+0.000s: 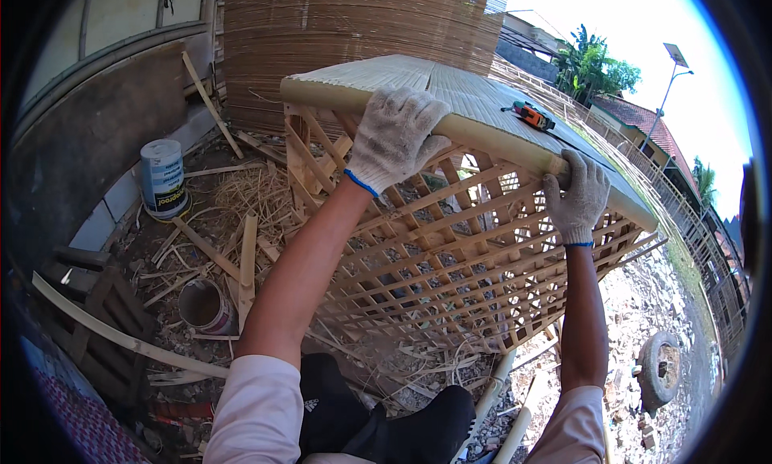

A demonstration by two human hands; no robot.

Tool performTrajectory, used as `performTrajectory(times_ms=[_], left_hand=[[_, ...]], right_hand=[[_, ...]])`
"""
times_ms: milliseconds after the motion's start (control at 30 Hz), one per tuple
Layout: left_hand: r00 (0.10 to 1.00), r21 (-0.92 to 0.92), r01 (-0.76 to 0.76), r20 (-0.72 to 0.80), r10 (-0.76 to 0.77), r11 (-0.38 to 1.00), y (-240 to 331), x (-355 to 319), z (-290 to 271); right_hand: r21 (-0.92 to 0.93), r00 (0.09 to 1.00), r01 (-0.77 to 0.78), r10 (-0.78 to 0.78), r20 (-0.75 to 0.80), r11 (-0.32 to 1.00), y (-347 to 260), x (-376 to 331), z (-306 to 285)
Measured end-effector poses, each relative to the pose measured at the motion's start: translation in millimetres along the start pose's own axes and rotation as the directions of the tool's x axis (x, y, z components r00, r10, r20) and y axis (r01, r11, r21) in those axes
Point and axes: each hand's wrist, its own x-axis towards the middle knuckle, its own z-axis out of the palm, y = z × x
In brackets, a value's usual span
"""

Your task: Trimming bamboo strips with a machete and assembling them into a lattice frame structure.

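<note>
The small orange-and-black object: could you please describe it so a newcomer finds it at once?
Find the large latticed bamboo structure. On its slatted top, beyond the edge between the gloved left hand and right hand, lies the small orange-and-black object. Its bright orange sets it apart from that pale surface.

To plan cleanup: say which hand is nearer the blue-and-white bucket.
Left. The left hand is on the bamboo top, right of the bucket; the right hand is farther right.

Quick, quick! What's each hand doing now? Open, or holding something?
Left hand: closed over the bamboo edge, holding it.
Right hand: closed over that same edge, farther right, holding it too.
</note>
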Motion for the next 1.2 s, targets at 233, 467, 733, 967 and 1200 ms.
performTrajectory(times_ms=[233,467,733,967,1200], left_hand=[[1.000,-0.007,-0.001,-0.007,0.001,1.000,3.1,3.3,3.5],[0.999,0.036,0.037,-0.011,-0.037,0.999,1.6,-2.7,0.9],[0.992,-0.043,0.095,-0.084,-0.098,0.995,11.5,2.5,1.5],[0.995,-0.017,0.069,-0.067,-0.070,0.997,5.6,-5.2,-5.2],[0.995,0.017,0.041,-0.088,-0.040,0.999,2.5,-4.9,9.4]], right_hand=[[-0.022,1.000,-0.012,0.012,-0.007,1.000,4.3,1.3,-1.5],[-0.010,1.000,-0.020,0.020,0.019,1.000,-4.7,6.7,-0.2],[-0.089,0.996,-0.024,0.031,0.081,0.996,6.0,-0.8,-2.3],[-0.081,0.989,0.037,-0.025,0.146,0.996,-5.2,3.5,-11.4],[-0.065,0.990,0.065,-0.056,0.129,0.996,4.0,3.5,-8.0]])
